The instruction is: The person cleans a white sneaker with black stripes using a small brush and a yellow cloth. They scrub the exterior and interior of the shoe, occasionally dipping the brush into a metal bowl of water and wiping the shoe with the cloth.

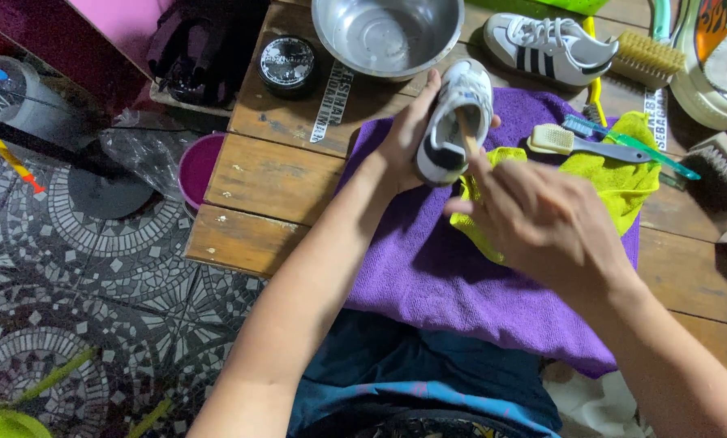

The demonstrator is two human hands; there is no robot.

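My left hand (pixel 408 134) grips a small white sneaker (pixel 457 122) with a dark heel opening, holding it up over a purple towel (pixel 428 268). My right hand (pixel 542 219) is closed on a thin wooden-handled brush (pixel 466 139) whose tip goes into the shoe's opening. A yellow-green cloth (pixel 615 182) lies on the towel just under and beyond my right hand.
On the wooden table (pixel 258 186) stand a steel bowl (pixel 388 32), a black round tin (pixel 287 62), a second white striped sneaker (pixel 546 49), a grey brush (pixel 582 144), a teal toothbrush (pixel 631 146) and bristle brushes (pixel 647 55). Mosaic floor lies left, with a pink tub (pixel 197 166).
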